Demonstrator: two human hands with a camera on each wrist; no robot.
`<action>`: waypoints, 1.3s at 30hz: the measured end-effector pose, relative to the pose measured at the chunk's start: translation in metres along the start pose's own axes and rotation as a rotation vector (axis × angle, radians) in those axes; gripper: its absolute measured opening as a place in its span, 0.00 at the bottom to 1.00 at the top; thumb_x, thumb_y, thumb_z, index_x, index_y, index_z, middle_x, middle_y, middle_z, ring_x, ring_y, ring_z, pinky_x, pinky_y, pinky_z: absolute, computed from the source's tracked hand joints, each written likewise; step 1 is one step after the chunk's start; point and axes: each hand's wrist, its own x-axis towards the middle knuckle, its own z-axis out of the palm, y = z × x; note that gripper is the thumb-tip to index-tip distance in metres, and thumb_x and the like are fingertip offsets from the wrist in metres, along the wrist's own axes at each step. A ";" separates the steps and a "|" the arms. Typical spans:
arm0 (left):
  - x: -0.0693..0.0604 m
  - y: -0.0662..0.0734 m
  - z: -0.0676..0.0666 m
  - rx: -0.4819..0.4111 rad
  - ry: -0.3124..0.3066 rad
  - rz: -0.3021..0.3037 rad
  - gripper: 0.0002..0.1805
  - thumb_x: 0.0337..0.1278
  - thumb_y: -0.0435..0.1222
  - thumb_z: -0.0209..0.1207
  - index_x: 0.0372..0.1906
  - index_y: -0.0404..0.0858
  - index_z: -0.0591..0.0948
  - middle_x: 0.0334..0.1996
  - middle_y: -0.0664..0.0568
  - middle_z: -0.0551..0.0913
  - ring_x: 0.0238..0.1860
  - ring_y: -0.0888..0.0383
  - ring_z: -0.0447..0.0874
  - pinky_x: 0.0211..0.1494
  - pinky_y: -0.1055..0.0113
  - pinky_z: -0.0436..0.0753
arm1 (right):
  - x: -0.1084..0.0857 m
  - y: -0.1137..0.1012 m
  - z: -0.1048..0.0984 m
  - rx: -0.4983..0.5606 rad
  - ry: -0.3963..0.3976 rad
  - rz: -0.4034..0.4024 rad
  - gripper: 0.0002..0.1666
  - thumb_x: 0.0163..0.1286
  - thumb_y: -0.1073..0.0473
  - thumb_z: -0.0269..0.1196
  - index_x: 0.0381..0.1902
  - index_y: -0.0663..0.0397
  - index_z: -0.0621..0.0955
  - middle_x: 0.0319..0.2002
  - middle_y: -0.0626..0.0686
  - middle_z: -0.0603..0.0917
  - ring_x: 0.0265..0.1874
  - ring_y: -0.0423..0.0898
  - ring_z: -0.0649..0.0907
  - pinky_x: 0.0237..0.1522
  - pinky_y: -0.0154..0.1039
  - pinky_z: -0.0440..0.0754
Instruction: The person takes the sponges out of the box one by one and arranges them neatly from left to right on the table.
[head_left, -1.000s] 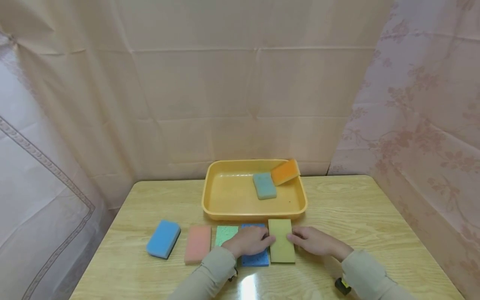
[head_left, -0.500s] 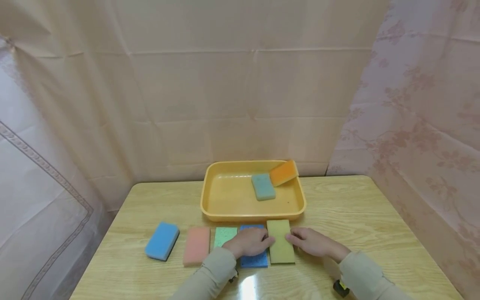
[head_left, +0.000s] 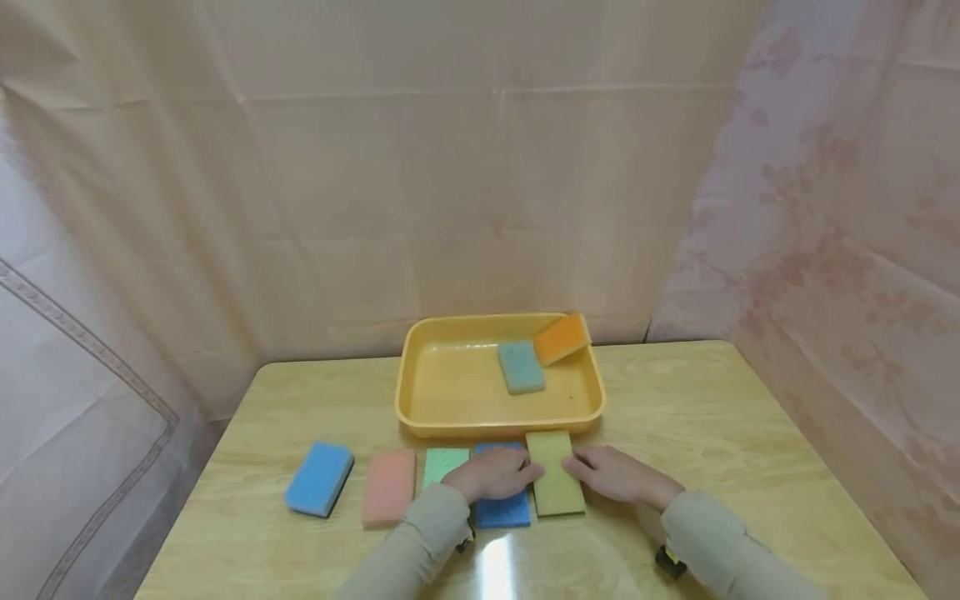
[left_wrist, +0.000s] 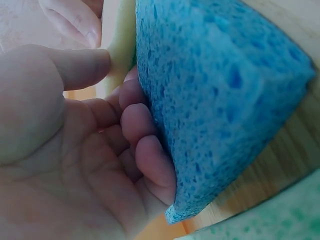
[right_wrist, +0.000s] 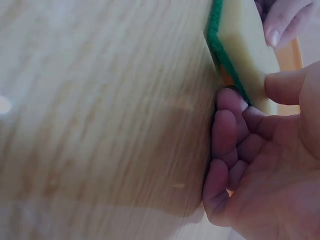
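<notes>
Seven sponges are in view, and one yellow tray stands at the far side of one wooden table. Two sponges are in the tray: one pale blue-green sponge lies on its floor, right of the middle, and one orange sponge leans tilted at its far right corner.

The other five are on the near side of the tray. One light blue sponge sits beyond the tray's left end, one pink sponge before its left corner, one green sponge before its left half, one blue sponge before its middle, and one yellow sponge with a green scouring layer before its right half.

Two hands clamp the yellow sponge. The left hand pinches its left edge, three fingertips against the blue sponge; the right hand pinches its right edge, remaining fingers curled low by the tabletop.
</notes>
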 end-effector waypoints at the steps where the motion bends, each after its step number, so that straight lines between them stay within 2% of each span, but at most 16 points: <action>1: 0.001 0.000 0.000 0.007 0.003 0.001 0.20 0.79 0.52 0.46 0.32 0.46 0.75 0.24 0.57 0.74 0.25 0.61 0.71 0.31 0.66 0.72 | 0.001 0.000 -0.001 -0.009 -0.004 0.000 0.26 0.83 0.43 0.48 0.59 0.54 0.81 0.51 0.50 0.84 0.51 0.48 0.81 0.60 0.58 0.76; 6: 0.002 0.001 -0.003 0.056 0.009 0.002 0.20 0.80 0.51 0.46 0.32 0.45 0.76 0.26 0.58 0.75 0.28 0.61 0.72 0.34 0.65 0.73 | 0.003 -0.003 -0.002 -0.034 -0.024 0.007 0.23 0.83 0.45 0.49 0.56 0.54 0.82 0.47 0.49 0.84 0.46 0.44 0.80 0.56 0.56 0.78; 10: 0.002 0.000 0.000 0.071 0.011 0.015 0.19 0.79 0.50 0.47 0.33 0.45 0.77 0.26 0.58 0.75 0.29 0.62 0.73 0.36 0.65 0.74 | 0.001 -0.005 0.000 -0.037 -0.031 0.015 0.22 0.83 0.46 0.49 0.56 0.54 0.82 0.48 0.49 0.84 0.46 0.44 0.80 0.57 0.57 0.77; 16: 0.004 -0.001 0.003 0.050 0.016 0.022 0.18 0.79 0.49 0.48 0.31 0.45 0.76 0.24 0.58 0.74 0.26 0.62 0.70 0.33 0.66 0.72 | 0.001 -0.006 0.000 -0.056 -0.019 -0.017 0.21 0.83 0.48 0.49 0.55 0.54 0.82 0.48 0.50 0.85 0.47 0.46 0.81 0.58 0.58 0.77; 25: 0.001 -0.002 0.000 0.031 0.013 0.009 0.17 0.79 0.49 0.50 0.31 0.45 0.76 0.24 0.57 0.74 0.26 0.61 0.70 0.33 0.65 0.72 | 0.007 -0.001 0.004 -0.095 -0.018 -0.037 0.21 0.83 0.47 0.49 0.53 0.52 0.82 0.41 0.44 0.83 0.38 0.41 0.78 0.48 0.49 0.79; 28: 0.002 -0.002 0.000 0.059 0.010 0.013 0.17 0.79 0.49 0.49 0.33 0.46 0.77 0.27 0.58 0.76 0.29 0.62 0.74 0.37 0.64 0.75 | 0.008 0.000 0.005 -0.102 -0.023 -0.021 0.20 0.83 0.46 0.49 0.52 0.51 0.83 0.37 0.43 0.82 0.36 0.41 0.77 0.46 0.48 0.79; 33: 0.005 -0.003 0.001 0.093 -0.013 -0.002 0.18 0.79 0.51 0.48 0.39 0.45 0.80 0.34 0.58 0.81 0.40 0.59 0.82 0.46 0.61 0.81 | 0.008 -0.003 0.003 -0.095 -0.036 -0.002 0.18 0.82 0.46 0.51 0.46 0.51 0.83 0.28 0.43 0.77 0.30 0.41 0.75 0.37 0.44 0.76; 39: 0.007 0.000 -0.003 0.093 -0.035 -0.010 0.18 0.79 0.51 0.47 0.44 0.44 0.82 0.40 0.55 0.84 0.46 0.55 0.84 0.50 0.59 0.82 | 0.007 -0.008 0.001 -0.121 -0.029 0.025 0.16 0.82 0.48 0.51 0.40 0.48 0.81 0.26 0.44 0.74 0.28 0.41 0.74 0.34 0.42 0.74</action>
